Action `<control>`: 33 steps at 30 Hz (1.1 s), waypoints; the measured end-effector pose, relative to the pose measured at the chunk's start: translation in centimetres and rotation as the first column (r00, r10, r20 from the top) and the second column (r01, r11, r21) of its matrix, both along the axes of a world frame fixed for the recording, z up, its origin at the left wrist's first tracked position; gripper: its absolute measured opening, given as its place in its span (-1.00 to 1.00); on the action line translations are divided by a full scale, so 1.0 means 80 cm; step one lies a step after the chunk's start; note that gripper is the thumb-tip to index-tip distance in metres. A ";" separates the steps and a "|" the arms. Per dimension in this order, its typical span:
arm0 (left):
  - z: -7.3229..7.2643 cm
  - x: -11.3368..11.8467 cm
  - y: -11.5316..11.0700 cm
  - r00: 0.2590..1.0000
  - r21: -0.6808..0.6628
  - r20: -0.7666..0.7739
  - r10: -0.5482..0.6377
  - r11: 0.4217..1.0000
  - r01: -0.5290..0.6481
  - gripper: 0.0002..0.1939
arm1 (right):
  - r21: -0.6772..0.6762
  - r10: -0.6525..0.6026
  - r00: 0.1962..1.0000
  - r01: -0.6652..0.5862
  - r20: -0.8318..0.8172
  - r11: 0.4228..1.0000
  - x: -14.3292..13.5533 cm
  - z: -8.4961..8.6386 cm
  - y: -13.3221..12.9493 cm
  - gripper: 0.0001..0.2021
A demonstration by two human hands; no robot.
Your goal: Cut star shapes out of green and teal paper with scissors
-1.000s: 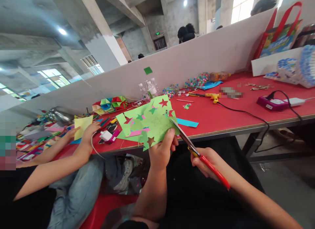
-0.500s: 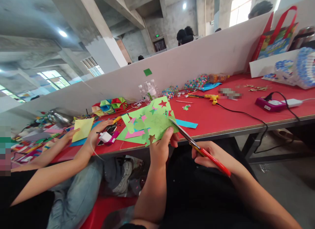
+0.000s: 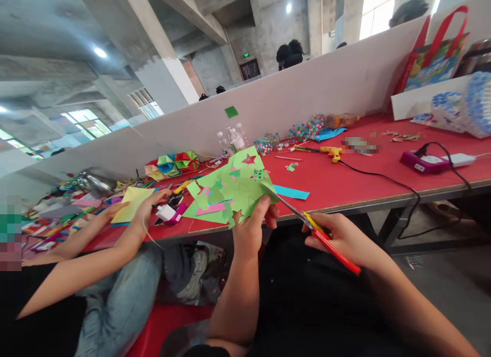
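Head view: the green paper (image 3: 233,191) is pinched at its near edge by the left hand (image 3: 251,229), above the front edge of the red desk (image 3: 345,178). Right of the paper, the scissors (image 3: 307,224) are gripped by the right hand (image 3: 343,239). Their blades are pointed up-left, and the tip is touching the paper's right edge.

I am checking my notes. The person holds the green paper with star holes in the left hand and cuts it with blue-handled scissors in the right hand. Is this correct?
Not quite: the head view shows the scissors have red handles, not blue. The rest holds: the left hand grips the green paper with star holes, and the right hand works the scissors at its edge.
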State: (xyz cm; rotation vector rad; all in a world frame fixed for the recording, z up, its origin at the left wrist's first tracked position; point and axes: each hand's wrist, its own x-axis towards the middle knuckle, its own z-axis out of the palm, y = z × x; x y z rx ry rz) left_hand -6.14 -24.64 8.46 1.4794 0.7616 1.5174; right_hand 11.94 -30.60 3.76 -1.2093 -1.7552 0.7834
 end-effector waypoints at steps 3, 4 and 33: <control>0.002 0.000 -0.006 1.000 -0.026 0.007 -0.028 0.999 0.028 -0.68 | -0.024 0.140 0.990 -0.141 -0.026 0.990 -0.001 0.005 -0.005 -0.56; 0.002 0.000 -0.008 1.000 -0.034 0.000 -0.031 0.999 0.031 -0.67 | -0.019 0.159 0.986 -0.160 -0.044 0.987 -0.003 0.005 -0.005 -0.52; -0.011 0.021 -0.007 0.978 0.024 0.137 0.157 0.987 -0.162 -0.65 | -0.094 0.176 0.872 -0.244 -0.456 0.965 -0.035 -0.010 -0.011 -0.56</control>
